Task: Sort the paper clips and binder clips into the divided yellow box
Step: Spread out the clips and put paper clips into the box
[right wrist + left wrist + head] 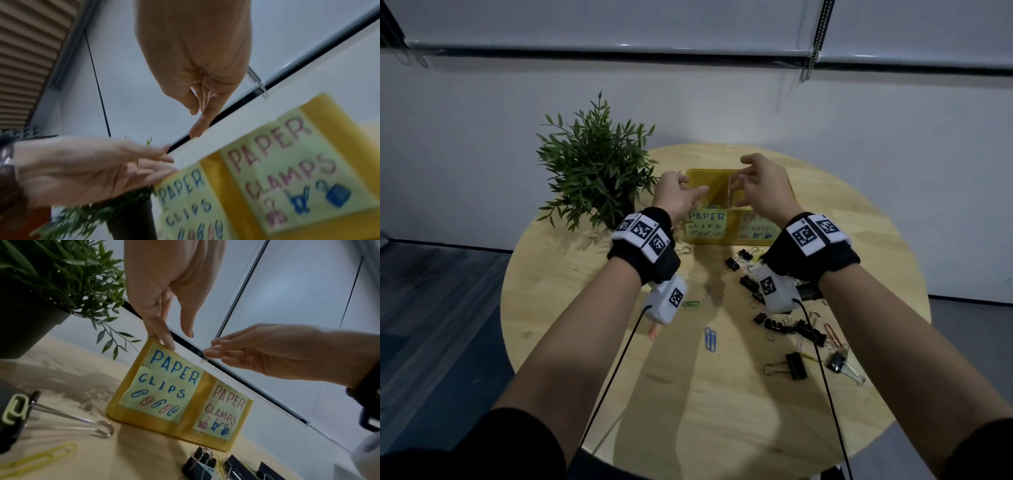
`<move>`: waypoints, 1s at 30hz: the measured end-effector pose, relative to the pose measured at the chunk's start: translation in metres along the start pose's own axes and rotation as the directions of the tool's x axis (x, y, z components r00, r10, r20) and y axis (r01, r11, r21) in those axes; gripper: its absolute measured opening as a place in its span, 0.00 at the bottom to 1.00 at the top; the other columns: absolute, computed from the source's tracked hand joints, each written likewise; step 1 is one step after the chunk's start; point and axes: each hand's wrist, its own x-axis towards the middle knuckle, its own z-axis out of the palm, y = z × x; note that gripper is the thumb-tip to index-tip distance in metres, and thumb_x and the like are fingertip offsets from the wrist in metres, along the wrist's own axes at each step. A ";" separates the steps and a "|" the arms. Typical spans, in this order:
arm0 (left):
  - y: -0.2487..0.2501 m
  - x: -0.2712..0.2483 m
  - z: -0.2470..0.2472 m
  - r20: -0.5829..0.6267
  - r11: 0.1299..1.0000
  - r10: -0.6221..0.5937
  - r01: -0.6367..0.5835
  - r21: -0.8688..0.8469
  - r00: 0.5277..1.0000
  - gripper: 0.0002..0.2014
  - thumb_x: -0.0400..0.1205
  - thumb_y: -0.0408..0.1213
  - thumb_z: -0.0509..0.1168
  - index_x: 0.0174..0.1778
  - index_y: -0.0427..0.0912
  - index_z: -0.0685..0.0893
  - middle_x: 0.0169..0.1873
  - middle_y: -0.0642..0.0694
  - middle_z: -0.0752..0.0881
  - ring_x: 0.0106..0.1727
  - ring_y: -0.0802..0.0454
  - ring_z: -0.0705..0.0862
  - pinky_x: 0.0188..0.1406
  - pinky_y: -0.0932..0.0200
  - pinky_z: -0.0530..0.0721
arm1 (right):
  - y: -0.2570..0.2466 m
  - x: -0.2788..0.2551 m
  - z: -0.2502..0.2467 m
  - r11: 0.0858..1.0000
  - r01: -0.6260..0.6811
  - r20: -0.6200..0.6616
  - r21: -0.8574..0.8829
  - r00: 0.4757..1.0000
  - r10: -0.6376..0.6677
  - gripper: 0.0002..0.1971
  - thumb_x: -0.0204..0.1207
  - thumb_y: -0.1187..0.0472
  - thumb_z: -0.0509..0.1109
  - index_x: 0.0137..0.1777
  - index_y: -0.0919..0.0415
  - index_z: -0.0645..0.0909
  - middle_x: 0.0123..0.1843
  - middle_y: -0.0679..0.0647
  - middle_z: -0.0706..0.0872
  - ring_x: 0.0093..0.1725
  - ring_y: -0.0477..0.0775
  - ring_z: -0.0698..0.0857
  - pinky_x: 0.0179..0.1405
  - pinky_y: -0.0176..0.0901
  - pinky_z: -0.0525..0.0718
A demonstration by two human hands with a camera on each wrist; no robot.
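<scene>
While both hands hover spread and empty, yellow box just beneath

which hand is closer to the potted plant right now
Left. The left hand hovers over the yellow box's paper clips side, right beside the potted plant. The right hand is over the box's other half, farther from the plant.

Head downward; wrists upward, sharing box
</scene>
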 end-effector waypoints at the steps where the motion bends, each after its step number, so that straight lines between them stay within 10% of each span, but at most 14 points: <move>1: 0.002 0.000 -0.002 0.023 1.000 0.004 -0.004 0.026 1.000 0.28 0.78 0.34 0.70 0.74 0.33 0.71 0.61 0.36 0.83 0.52 0.45 0.88 0.59 0.48 0.87 | -0.001 -0.002 -0.007 1.000 -0.001 -0.012 0.023 1.000 0.002 0.17 0.82 0.72 0.59 0.70 0.68 0.72 0.57 0.66 0.84 0.49 0.58 0.90 0.38 0.56 0.92; 4: 0.010 -0.012 -0.003 -0.008 0.965 0.155 -0.150 0.213 0.988 0.23 0.82 0.31 0.66 0.73 0.34 0.73 0.67 0.37 0.80 0.61 0.43 0.84 0.63 0.49 0.85 | -0.003 -0.014 -0.032 1.000 0.003 -0.044 -0.026 0.999 -0.005 0.14 0.81 0.73 0.58 0.64 0.69 0.77 0.54 0.67 0.87 0.48 0.60 0.90 0.40 0.58 0.91; 8: 0.017 -0.054 0.015 0.093 0.687 0.579 -0.547 0.479 0.810 0.14 0.83 0.28 0.60 0.64 0.39 0.82 0.61 0.44 0.86 0.59 0.50 0.84 0.58 0.64 0.81 | 0.003 -0.048 -0.060 0.819 0.076 0.292 -0.568 0.950 0.114 0.11 0.81 0.63 0.62 0.54 0.64 0.85 0.48 0.58 0.88 0.36 0.50 0.84 0.36 0.37 0.82; 13: -0.007 -0.074 0.049 0.699 0.441 0.083 -0.655 0.613 0.710 0.20 0.87 0.32 0.53 0.76 0.42 0.72 0.73 0.39 0.76 0.72 0.40 0.76 0.71 0.46 0.76 | 0.021 -0.096 -0.048 0.576 0.246 0.542 -0.780 0.725 0.424 0.20 0.84 0.55 0.59 0.73 0.59 0.76 0.70 0.58 0.81 0.66 0.61 0.80 0.64 0.48 0.78; 19: -0.028 -0.079 0.057 0.738 0.281 -0.208 -0.684 0.674 0.642 0.28 0.88 0.31 0.46 0.84 0.49 0.48 0.85 0.44 0.52 0.83 0.42 0.57 0.80 0.53 0.60 | 0.027 -0.128 -0.037 0.659 0.334 0.694 -0.674 0.591 0.411 0.27 0.87 0.53 0.54 0.84 0.55 0.56 0.87 0.56 0.52 0.85 0.59 0.55 0.81 0.50 0.56; 24: -0.040 -0.079 0.034 0.706 0.262 -0.260 -0.656 0.708 0.658 0.24 0.89 0.38 0.45 0.84 0.51 0.54 0.85 0.47 0.44 0.85 0.38 0.48 0.83 0.46 0.54 | 0.037 -0.136 -0.055 0.569 0.336 0.654 -0.751 0.500 0.568 0.31 0.85 0.39 0.46 0.85 0.43 0.42 0.87 0.52 0.35 0.85 0.67 0.39 0.82 0.65 0.46; 26: -0.046 -0.078 0.021 0.699 0.295 -0.250 -0.634 0.714 0.670 0.25 0.89 0.39 0.46 0.84 0.52 0.54 0.85 0.46 0.46 0.85 0.37 0.48 0.84 0.44 0.54 | 0.041 -0.136 -0.065 0.581 0.304 0.643 -0.755 0.515 0.567 0.32 0.84 0.37 0.46 0.85 0.44 0.44 0.87 0.53 0.39 0.85 0.66 0.42 0.82 0.63 0.47; 30: -0.051 -0.079 0.003 0.634 0.234 -0.285 -0.590 0.773 0.719 0.29 0.89 0.44 0.46 0.83 0.55 0.41 0.85 0.45 0.43 0.84 0.35 0.46 0.82 0.38 0.55 | 0.045 -0.120 -0.069 0.657 0.183 0.562 -0.731 0.709 0.427 0.32 0.84 0.40 0.51 0.85 0.52 0.53 0.87 0.57 0.51 0.85 0.61 0.56 0.82 0.56 0.59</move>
